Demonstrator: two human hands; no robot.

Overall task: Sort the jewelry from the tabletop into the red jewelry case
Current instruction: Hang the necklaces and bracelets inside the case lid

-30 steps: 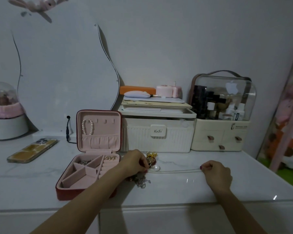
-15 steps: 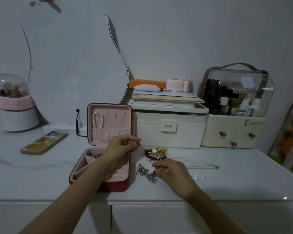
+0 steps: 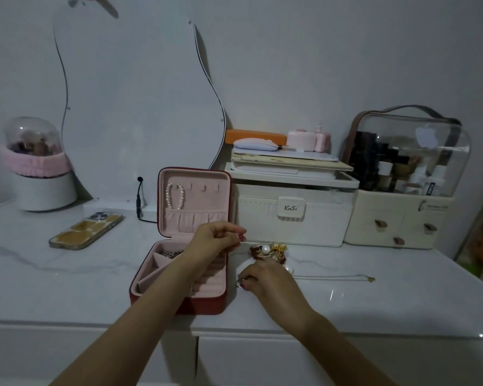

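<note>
Red jewelry case (image 3: 204, 303) lying open mid-frame; you're pinching a silver piece (image 3: 239, 283) with right hand (image 3: 265, 280), left hand (image 3: 215, 240) hovering, fingers curled, apparently empty.

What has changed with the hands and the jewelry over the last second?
The right hand left the thin chain necklace and crossed left to the silver piece by the red jewelry case, now pinching it. The left hand rose from the jewelry pile to above the case. The necklace, pile and case stayed put.

red jewelry case (image 3: 204, 305) lined pink, white pearl bracelet (image 3: 175, 195), amber-checked phone (image 3: 86, 230)
</note>
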